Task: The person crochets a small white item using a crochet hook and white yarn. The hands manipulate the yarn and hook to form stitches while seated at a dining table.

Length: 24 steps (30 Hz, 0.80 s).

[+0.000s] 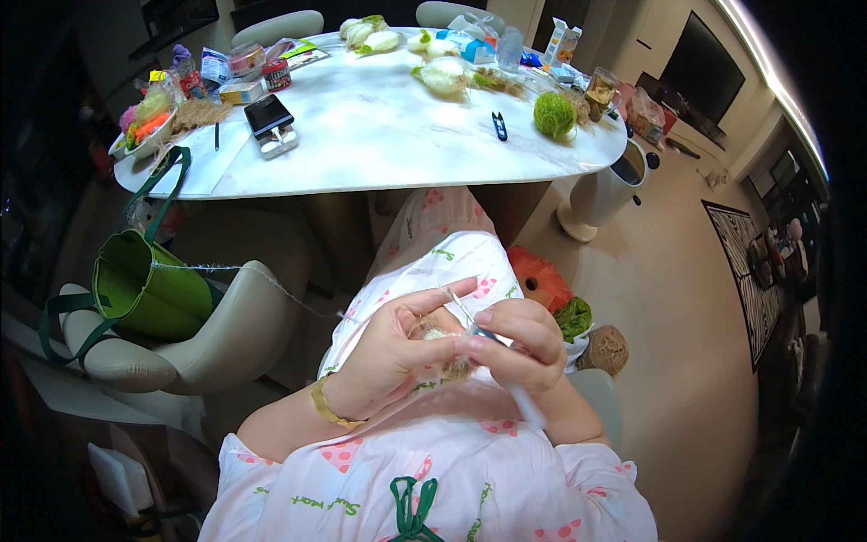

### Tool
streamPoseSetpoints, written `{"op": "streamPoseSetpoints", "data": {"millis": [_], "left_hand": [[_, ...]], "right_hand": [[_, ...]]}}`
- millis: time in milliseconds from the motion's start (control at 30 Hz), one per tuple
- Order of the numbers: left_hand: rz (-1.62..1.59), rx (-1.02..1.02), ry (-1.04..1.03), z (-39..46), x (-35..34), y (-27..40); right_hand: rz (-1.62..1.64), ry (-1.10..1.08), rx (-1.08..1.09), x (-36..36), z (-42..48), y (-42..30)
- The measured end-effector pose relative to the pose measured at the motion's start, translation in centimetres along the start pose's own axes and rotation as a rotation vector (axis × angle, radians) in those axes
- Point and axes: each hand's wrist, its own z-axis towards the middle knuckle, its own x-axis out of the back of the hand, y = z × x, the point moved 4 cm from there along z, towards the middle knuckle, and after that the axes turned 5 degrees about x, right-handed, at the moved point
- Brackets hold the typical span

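Over my lap, my right hand (521, 342) grips a crochet hook (485, 332) with a dark blue grip and a pale metal shaft, its tip near my left index finger. My left hand (413, 345), palm turned up, pinches a small piece of fuzzy beige and white crochet work (457, 369) beside the right fingertips. A thin pale yarn (294, 298) runs from the green felt bag (145, 291) on the chair at left towards my left hand. Below my right hand is a blurred whitish strip (527, 405), which I cannot identify.
A marble table (366, 149) stands ahead, bearing thread snips (499, 127), a green yarn ball (555, 114), white crocheted vegetables (443, 76), a phone (269, 116) and a bowl of coloured yarn pieces (150, 146). At right are a brown yarn ball (606, 351), red yarn (538, 279) and a whitish bin-like container (599, 190).
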Motion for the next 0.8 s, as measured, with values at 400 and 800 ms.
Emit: {"op": "streamPoseSetpoints", "data": {"millis": [400,800], "left_hand": [[0.190,-0.139,0.056,-0.6,-0.7,0.7],[0.179,-0.007,-0.164,-0.4,0.0,1.2]], "right_hand": [[0.617,0.299,-0.550,-0.2,-0.6,1.0],[1.060,0.551,-1.005,-1.0,-1.7,2.1]]}}
